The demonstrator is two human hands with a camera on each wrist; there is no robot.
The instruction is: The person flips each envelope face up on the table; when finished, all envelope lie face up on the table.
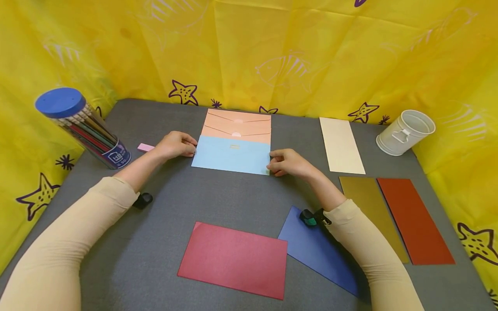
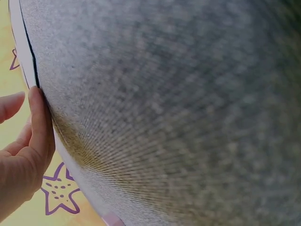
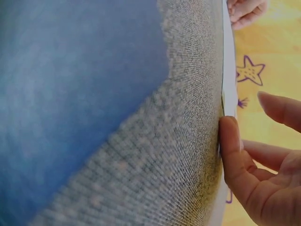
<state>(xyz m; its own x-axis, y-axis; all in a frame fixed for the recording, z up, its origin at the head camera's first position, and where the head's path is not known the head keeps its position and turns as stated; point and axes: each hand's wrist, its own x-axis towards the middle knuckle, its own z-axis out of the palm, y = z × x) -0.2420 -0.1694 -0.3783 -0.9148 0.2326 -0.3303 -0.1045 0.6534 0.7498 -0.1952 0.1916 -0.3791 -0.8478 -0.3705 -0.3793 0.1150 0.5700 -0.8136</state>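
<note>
A light blue envelope (image 1: 229, 157) lies flat near the back of the table, a small tan mark near its top edge. It overlaps two peach envelopes (image 1: 241, 117), whose flaps show one above the other. My left hand (image 1: 177, 144) holds the blue envelope's left edge with fingertips and thumb. At the right edge, near the front corner, my right hand (image 1: 285, 163) grips it low, the index finger (image 3: 284, 110) raised off it. Both hands show the envelope almost edge-on in the wrist views. A pink strip (image 1: 145, 147) lies beside my left hand.
A dark red envelope (image 1: 233, 259) partly covers a blue one (image 1: 315, 250) in front. Cream (image 1: 342, 147), olive (image 1: 373, 211) and rust-red (image 1: 416, 220) envelopes lie at right. A white metal pot (image 1: 400, 134) stands back right, a blue-lidded tub of pencils (image 1: 89, 134) at left.
</note>
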